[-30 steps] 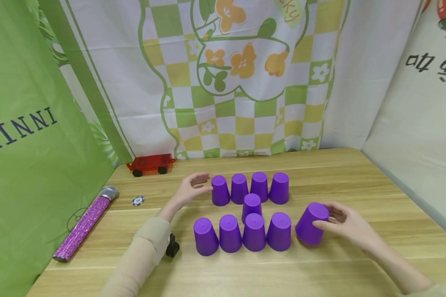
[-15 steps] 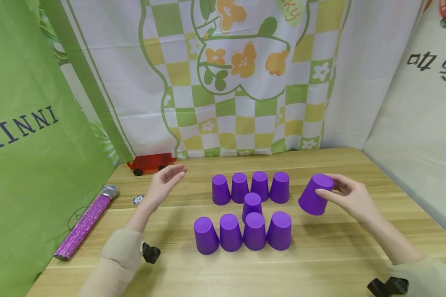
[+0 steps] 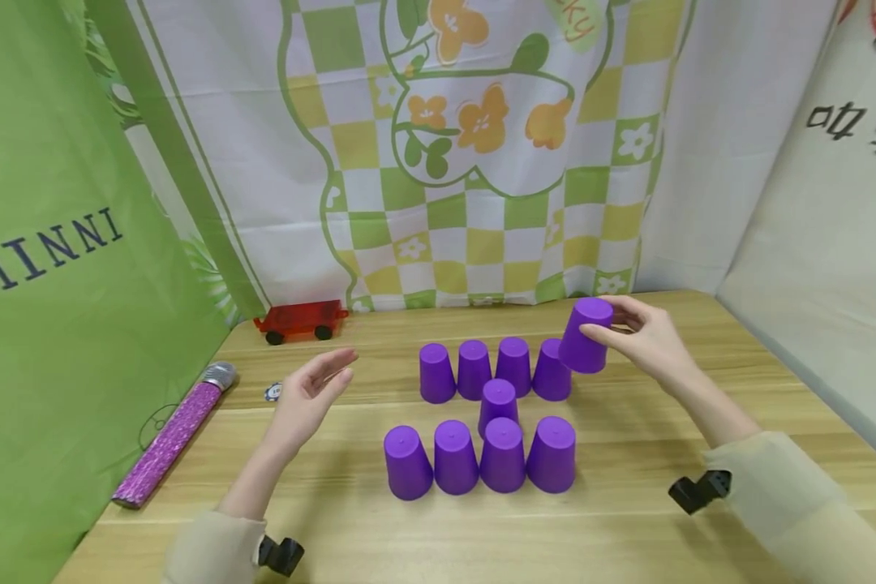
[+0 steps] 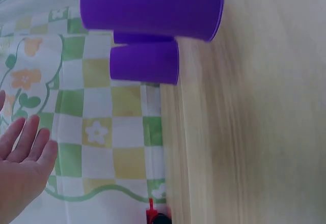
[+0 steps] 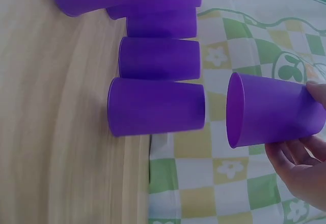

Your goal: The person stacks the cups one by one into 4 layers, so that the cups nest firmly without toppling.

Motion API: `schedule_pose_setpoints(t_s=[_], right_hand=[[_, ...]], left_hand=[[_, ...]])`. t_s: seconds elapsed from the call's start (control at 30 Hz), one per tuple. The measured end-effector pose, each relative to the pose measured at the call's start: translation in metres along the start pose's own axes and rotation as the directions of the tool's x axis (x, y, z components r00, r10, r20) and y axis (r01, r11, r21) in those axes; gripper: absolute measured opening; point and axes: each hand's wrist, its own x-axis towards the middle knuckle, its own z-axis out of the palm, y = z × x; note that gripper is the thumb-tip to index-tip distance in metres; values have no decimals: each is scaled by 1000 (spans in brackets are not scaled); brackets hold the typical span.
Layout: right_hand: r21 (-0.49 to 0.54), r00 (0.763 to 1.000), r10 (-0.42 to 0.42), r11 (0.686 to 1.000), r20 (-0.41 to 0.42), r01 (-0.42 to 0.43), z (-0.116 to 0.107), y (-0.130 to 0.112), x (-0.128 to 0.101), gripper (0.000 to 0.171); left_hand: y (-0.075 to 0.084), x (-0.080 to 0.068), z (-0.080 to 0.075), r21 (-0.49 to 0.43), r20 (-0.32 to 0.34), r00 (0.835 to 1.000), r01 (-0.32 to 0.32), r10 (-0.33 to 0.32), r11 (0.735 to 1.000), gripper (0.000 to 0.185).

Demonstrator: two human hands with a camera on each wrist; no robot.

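Note:
My right hand (image 3: 638, 332) grips an upside-down purple cup (image 3: 586, 335) by its top and holds it in the air just above the right end of the back row of purple cups (image 3: 495, 370). In the right wrist view the held cup (image 5: 272, 110) hangs clear of the standing cups (image 5: 155, 106). One single cup (image 3: 498, 402) stands between the back row and a front row of cups (image 3: 479, 456). My left hand (image 3: 310, 391) hovers open, fingers straight, left of the cups and holds nothing; its fingers (image 4: 25, 150) show in the left wrist view.
A red toy cart (image 3: 299, 319) stands at the back left of the wooden table (image 3: 628, 527). A purple glitter microphone (image 3: 171, 435) lies along the left edge, with a poker chip (image 3: 272, 392) near it. Cloth backdrops close in the back and both sides.
My right hand has lifted the cup from the table's right side and carried it back and left, over the back row. My left hand drew away from the back row's left end.

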Motion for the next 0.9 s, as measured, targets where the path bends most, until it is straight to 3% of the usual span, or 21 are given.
schedule_pose_setpoints(t_s=[0.2, 0.47, 0.67, 0.9], right_hand=[[-11, 1000, -21, 1000, 14, 21, 15, -6, 22, 55], [-6, 998, -26, 1000, 58, 26, 34, -8, 44, 56], [12, 997, -19, 1000, 79, 18, 45, -5, 51, 56], [31, 996, -2, 1000, 92, -1, 50, -3, 52, 56]], left_hand=[[2, -14, 15, -53, -32, 999, -28, 26, 998, 43], [-2, -33, 35, -13, -47, 996, 77, -77, 997, 49], [-9, -44, 50, -9, 31, 990, 138, -137, 990, 55], [-16, -50, 58, -20, 88, 983, 163, -161, 986, 63]])
